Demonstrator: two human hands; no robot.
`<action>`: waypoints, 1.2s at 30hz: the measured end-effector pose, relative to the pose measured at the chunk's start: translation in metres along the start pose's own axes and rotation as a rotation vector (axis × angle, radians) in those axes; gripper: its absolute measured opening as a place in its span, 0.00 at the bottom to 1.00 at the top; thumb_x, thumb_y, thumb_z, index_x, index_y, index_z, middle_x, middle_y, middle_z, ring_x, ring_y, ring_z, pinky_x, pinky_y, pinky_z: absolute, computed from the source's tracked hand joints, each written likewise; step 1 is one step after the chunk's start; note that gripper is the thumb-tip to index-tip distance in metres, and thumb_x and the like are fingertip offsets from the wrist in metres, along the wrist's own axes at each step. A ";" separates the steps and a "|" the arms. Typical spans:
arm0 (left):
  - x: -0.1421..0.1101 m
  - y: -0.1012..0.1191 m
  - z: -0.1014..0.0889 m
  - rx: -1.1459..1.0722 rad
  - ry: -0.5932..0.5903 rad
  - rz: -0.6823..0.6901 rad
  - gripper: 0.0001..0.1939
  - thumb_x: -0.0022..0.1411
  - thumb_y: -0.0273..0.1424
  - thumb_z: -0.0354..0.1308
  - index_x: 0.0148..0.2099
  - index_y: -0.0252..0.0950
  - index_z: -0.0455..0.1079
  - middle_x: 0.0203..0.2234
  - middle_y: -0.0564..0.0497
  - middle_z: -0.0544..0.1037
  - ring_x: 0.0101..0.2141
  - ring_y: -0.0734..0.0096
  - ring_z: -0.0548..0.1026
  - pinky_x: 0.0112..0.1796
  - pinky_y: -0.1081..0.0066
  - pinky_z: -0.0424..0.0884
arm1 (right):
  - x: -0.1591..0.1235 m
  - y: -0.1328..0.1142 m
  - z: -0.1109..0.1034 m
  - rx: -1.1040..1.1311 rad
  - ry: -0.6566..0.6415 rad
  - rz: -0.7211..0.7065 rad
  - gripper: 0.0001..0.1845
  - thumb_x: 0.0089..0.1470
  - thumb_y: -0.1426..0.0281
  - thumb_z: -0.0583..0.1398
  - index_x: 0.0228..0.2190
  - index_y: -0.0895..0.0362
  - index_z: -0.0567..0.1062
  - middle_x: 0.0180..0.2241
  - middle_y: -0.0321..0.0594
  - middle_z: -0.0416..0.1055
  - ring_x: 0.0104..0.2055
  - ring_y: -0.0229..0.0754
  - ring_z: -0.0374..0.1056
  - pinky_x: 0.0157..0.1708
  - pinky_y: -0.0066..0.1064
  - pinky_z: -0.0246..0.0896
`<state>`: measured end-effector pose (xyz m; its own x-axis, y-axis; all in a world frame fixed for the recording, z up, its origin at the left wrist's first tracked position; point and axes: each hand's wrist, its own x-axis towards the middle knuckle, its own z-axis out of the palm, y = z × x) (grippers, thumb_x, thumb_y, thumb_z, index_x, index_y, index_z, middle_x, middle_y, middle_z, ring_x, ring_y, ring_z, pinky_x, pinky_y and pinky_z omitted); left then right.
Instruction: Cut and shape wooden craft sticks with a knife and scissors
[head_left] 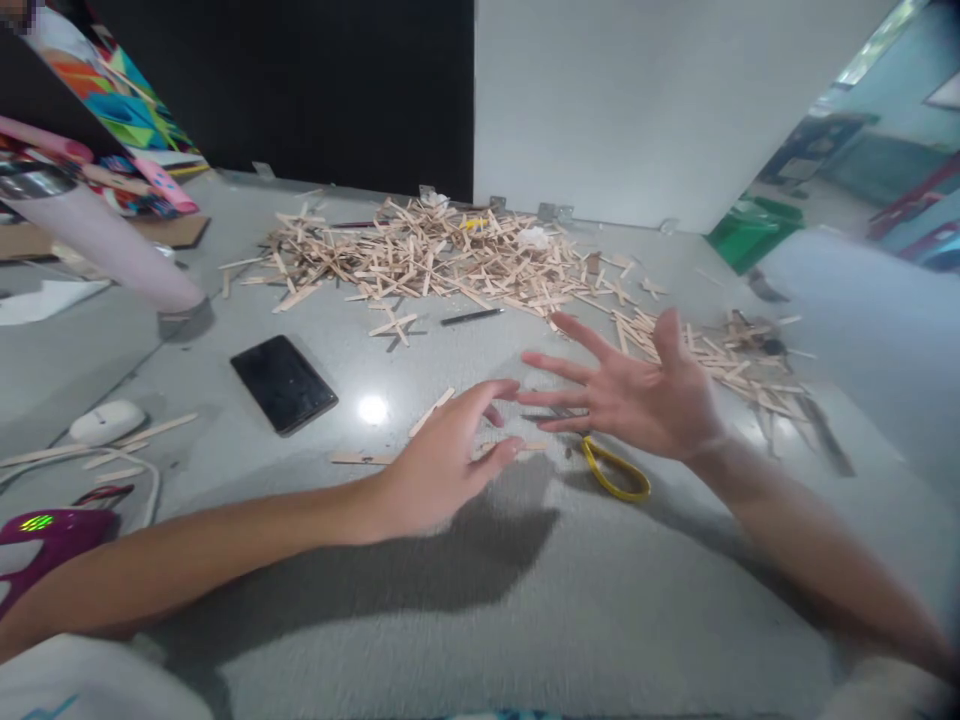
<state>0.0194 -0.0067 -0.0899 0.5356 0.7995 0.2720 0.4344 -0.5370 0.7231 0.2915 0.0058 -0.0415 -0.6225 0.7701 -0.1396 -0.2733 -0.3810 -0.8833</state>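
My left hand (pixel 439 455) hovers over the grey table with fingers curved and thumb apart, holding nothing. Just below and behind it lie a few wooden craft sticks (pixel 360 459), partly covered by the hand. To its right, my right hand (pixel 637 390) is raised with palm showing and fingers spread, also holding nothing. Beneath that hand lies a tool with a yellow loop handle (pixel 619 475), which looks like scissors; the fingers hide part of it. A few glued-looking sticks form a star shape (pixel 394 325) beyond my left hand, near a dark pen-like tool (pixel 472 316).
A large heap of craft sticks (pixel 427 255) spreads along the back, with a smaller pile (pixel 720 365) at right. On the left are a phone (pixel 285 385), a white mouse (pixel 107 423), a pink bottle (pixel 112 245) and a purple device (pixel 56 545). A green bin (pixel 754 232) stands beyond.
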 end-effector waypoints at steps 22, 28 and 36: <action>0.023 -0.030 0.019 -0.781 -0.313 -0.383 0.23 0.50 0.43 0.82 0.25 0.35 0.74 0.20 0.56 0.73 0.25 0.76 0.68 0.28 0.74 0.62 | -0.001 0.051 0.031 -0.042 -0.163 -0.034 0.49 0.64 0.26 0.42 0.77 0.23 0.36 0.84 0.29 0.28 0.71 0.56 0.65 0.72 0.60 0.52; 0.020 -0.021 0.023 -0.710 -0.245 -0.376 0.33 0.50 0.47 0.82 0.21 0.36 0.61 0.16 0.61 0.60 0.22 0.80 0.58 0.26 0.74 0.53 | 0.001 0.055 0.029 -0.032 -0.189 -0.011 0.47 0.64 0.26 0.41 0.77 0.21 0.34 0.84 0.27 0.23 0.67 0.53 0.67 0.73 0.64 0.49; 0.038 -0.026 -0.022 -0.675 -0.598 -0.205 0.17 0.64 0.45 0.75 0.38 0.35 0.86 0.29 0.47 0.85 0.32 0.68 0.79 0.36 0.70 0.73 | -0.003 0.038 0.022 -0.049 -0.224 0.022 0.53 0.57 0.22 0.43 0.76 0.19 0.34 0.84 0.25 0.28 0.75 0.64 0.62 0.70 0.61 0.58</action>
<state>0.0123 0.0434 -0.0839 0.8613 0.4886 -0.1397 0.1484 0.0211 0.9887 0.2670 -0.0224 -0.0646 -0.7766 0.6270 -0.0609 -0.2255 -0.3670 -0.9025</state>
